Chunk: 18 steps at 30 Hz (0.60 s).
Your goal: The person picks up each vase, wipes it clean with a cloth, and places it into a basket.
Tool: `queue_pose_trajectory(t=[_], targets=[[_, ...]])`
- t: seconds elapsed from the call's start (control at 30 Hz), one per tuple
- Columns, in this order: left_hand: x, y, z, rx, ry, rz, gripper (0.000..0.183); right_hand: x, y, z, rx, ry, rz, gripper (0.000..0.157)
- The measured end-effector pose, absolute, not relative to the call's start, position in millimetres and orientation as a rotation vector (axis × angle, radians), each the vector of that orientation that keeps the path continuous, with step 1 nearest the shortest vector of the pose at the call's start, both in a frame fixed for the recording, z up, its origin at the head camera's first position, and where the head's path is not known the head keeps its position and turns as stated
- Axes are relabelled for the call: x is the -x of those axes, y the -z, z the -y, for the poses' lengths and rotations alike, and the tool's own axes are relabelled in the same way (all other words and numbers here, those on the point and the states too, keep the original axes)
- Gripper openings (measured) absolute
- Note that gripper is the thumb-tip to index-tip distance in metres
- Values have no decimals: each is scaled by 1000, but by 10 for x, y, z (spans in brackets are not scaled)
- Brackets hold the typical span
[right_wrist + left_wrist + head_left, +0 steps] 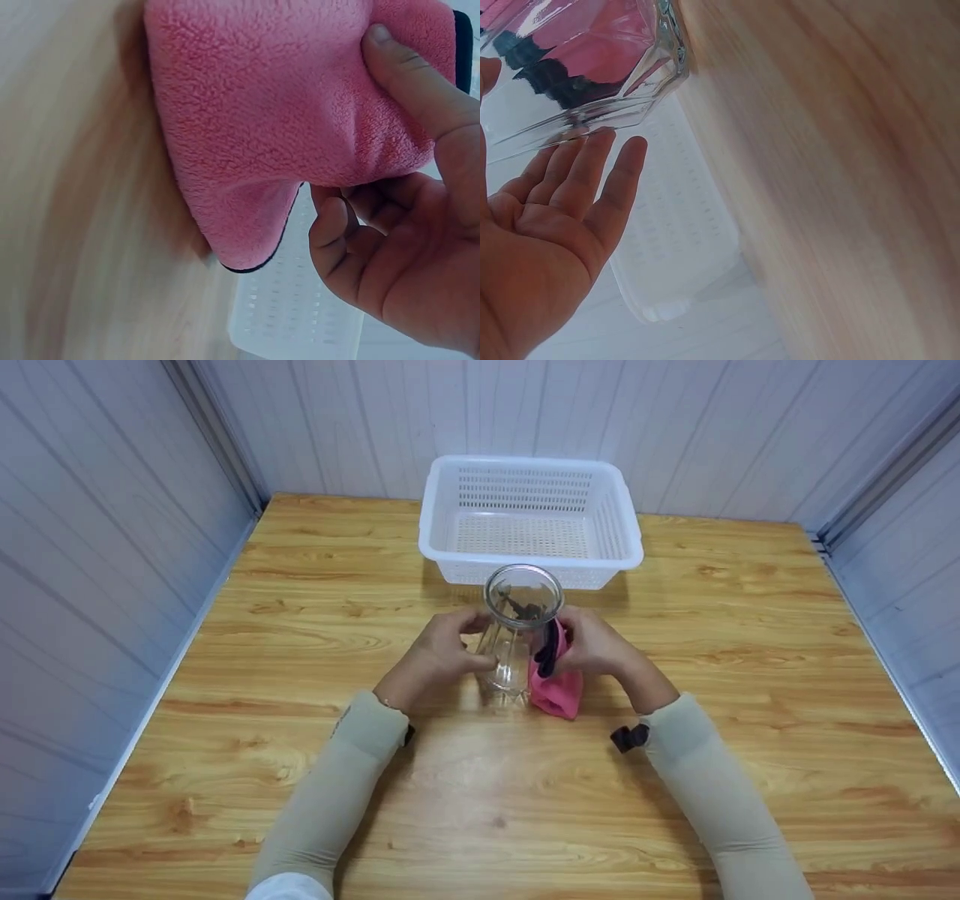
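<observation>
A clear glass vase (505, 664) with a wide round rim is in the middle of the head view, its mouth facing up toward the camera. My left hand (446, 649) holds its left side, thumb at the front and fingers behind. In the left wrist view the fingertips (600, 139) meet the glass, close to the faceted base. On the other side, my right hand (596, 645) grips a pink plush cloth (559, 690) with dark edging, pressed against the vase. The right thumb (412, 71) lies on top of the cloth, whose lower corner hangs down.
Behind the vase, near the back wall, stands a white slotted plastic basket (529, 562) with nothing in it. Everything is on a wood-grain table (480, 810). White panel walls (360, 427) enclose the table at the back and both sides.
</observation>
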State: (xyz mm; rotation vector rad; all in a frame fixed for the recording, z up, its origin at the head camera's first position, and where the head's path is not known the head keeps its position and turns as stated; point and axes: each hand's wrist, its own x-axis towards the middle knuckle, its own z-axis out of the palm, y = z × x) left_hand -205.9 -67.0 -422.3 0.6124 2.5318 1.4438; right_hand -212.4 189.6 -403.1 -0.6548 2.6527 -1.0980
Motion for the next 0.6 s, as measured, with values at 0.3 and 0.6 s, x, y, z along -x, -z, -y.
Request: queue_pose_trajectory(t=[0.3,0.6], targets=[[2046,4230,685,-618,-1478,-2500,60,2047,4085,-1935,601,1070,-2669,59],[2038,4246,688,-611,-1507,-2471,60,1937,4081,-2042,517,1195,-2665,52]])
